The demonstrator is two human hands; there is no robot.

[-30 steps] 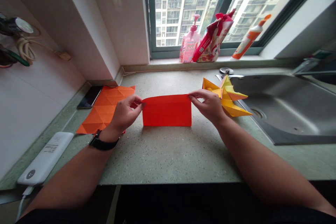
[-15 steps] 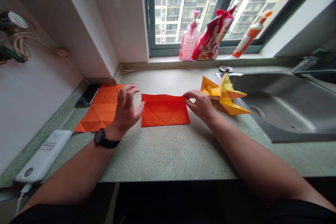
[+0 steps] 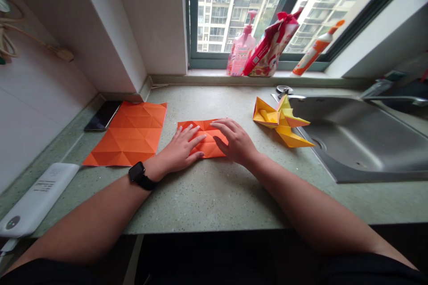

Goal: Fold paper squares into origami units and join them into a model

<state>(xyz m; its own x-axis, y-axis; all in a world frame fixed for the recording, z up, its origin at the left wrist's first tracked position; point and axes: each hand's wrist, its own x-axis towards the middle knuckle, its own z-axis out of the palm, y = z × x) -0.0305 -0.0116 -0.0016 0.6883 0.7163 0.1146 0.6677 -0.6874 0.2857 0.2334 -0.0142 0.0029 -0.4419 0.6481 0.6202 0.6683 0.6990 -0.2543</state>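
In front of me a creased orange sheet of paper (image 3: 212, 143) lies on the countertop. My left hand (image 3: 180, 148) rests flat on its left part, fingers spread. Over the right part is my right hand (image 3: 234, 140), its fingers loosely curved and apart, the palm hiding the paper's right end. Left of my hands lies a larger orange sheet (image 3: 133, 131) with a grid of fold creases. Folded yellow paper pieces (image 3: 284, 120) stand to the right, by the sink.
A black phone (image 3: 103, 116) and a white power bank (image 3: 38, 198) with a cable lie at the left. The steel sink (image 3: 368, 131) takes up the right. On the windowsill are a pink pump bottle (image 3: 241, 51), a red bag (image 3: 270, 46) and an orange-and-white bottle (image 3: 312, 53).
My left hand has come down flat onto the orange paper. My right hand has let go of the top right corner and moved left over the sheet, which now lies flatter.
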